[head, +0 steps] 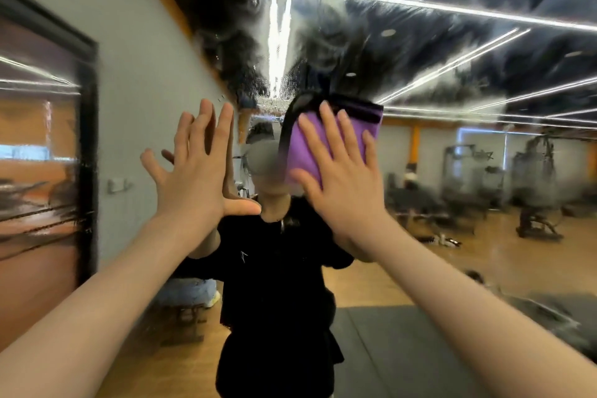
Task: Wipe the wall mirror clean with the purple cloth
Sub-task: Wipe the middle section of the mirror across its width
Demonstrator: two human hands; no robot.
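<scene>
Purple cloth (326,145) folded flat, right hand (342,178) pressing it with straight fingers on smeared mirror (452,42), left hand (197,178) splayed.

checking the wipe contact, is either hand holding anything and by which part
The right hand presses the purple cloth flat to the mirror, fingers spread over its lower middle. The left hand holds nothing.

Purple cloth (326,142) with black edge band
</scene>
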